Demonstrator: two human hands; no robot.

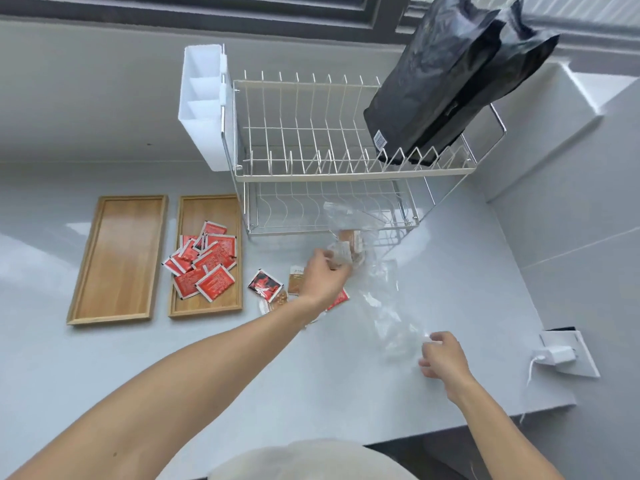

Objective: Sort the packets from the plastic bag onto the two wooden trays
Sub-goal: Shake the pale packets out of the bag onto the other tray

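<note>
Two wooden trays lie side by side at the left: the left tray (117,258) is bare, the right tray (207,303) holds several red packets (207,266). A clear plastic bag (384,299) lies crumpled on the counter in front of the dish rack. My left hand (323,275) reaches to the bag's far end and grips a pale packet (341,254) there, beside brown packets (351,239) inside the bag. My right hand (443,355) pinches the bag's near edge. Loose packets lie under my left wrist: a red-black one (265,285), a brown one (295,280), a red one (339,299).
A two-tier white wire dish rack (311,161) stands behind the bag, with a white cutlery holder (204,105) on its left side and black pouches (450,81) on its top tier. A wall socket with a white plug (561,355) is at the right. The counter edge runs near me.
</note>
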